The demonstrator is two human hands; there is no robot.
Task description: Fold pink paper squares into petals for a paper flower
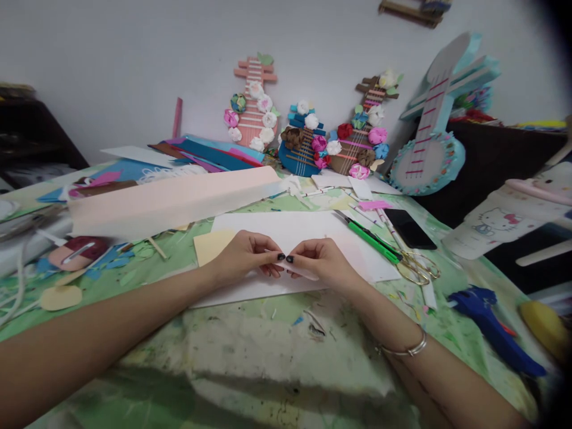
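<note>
My left hand (252, 256) and my right hand (320, 259) meet over a white board (277, 223), thumbs almost tip to tip. Between them they pinch a small pale pink piece of paper (305, 273), mostly covered by the fingers. A cream paper piece (212, 245) lies under the left wrist on the board. Right of my right hand, a green utility knife (369, 237) rests across the board, and gold-handled scissors (419, 268) lie just beyond its end.
A long pale pink sheet (179, 199) lies behind the left forearm. Paper instruments with flowers, one pink (254, 113), lean on the wall. At right are a phone (410, 228), a blue glue gun (496, 328) and a large cup (496, 220). Scraps litter the green cloth (147, 363).
</note>
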